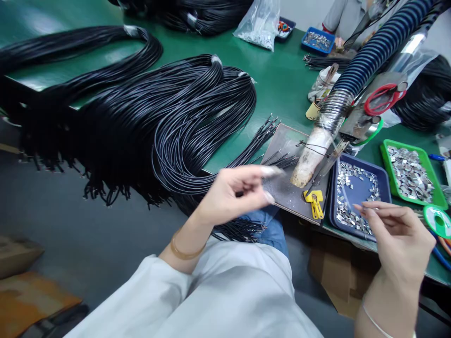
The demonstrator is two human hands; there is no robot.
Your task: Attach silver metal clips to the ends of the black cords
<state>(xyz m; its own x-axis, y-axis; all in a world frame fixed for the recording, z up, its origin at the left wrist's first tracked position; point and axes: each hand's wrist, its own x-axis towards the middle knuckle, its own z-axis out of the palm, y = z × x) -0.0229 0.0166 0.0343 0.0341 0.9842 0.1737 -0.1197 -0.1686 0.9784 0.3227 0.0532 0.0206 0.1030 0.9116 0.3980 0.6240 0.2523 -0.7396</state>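
Note:
My left hand (234,195) is raised over the near edge of the black cable bundle (197,141), its thumb and index finger apart with nothing visible between them. At the right, my right hand (398,230) pinches something too small to make out above the near edge of the dark blue tray (385,180), which holds small metal pieces. Between the hands lies a grey board (289,199) with cable ends on it and a yellow tool (315,203) near its right edge.
A ribbed hose (373,51) with a pale nozzle (305,169) hangs over the board. A green tray (439,185) of metal pieces and a green-rimmed spool (437,220) are at the right. Another person's sleeve (334,16) shows at the back.

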